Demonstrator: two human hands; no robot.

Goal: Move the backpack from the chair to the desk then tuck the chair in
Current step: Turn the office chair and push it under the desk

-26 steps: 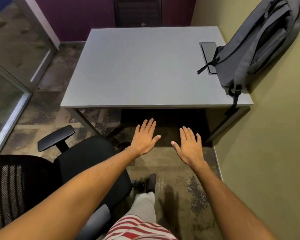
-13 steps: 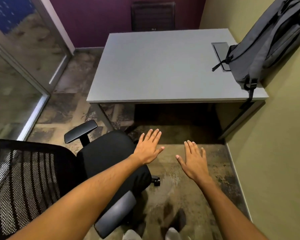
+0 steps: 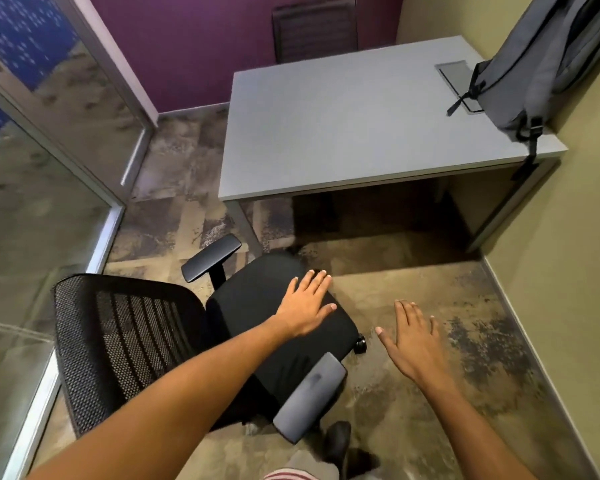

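The grey backpack (image 3: 541,60) stands on the right end of the grey desk (image 3: 343,133), leaning against the olive wall, with one strap hanging over the desk's front edge. The black office chair (image 3: 253,327), with a mesh back and two grey armrests, stands on the carpet to the left of the desk, turned at an angle and pulled out. My left hand (image 3: 305,303) hovers over the front of the chair's seat, fingers spread, holding nothing. My right hand (image 3: 413,337) is open above the carpet, to the right of the seat.
A glass partition with a metal frame (image 3: 94,216) runs along the left. A second dark chair (image 3: 314,29) stands behind the desk against the purple wall. The olive wall (image 3: 568,271) closes the right side. A cable tray (image 3: 456,81) is set into the desk top.
The view has swung left and back, bringing the whole chair into sight. My left hand has moved from over the carpet to over the chair's seat. Both hands stay open.
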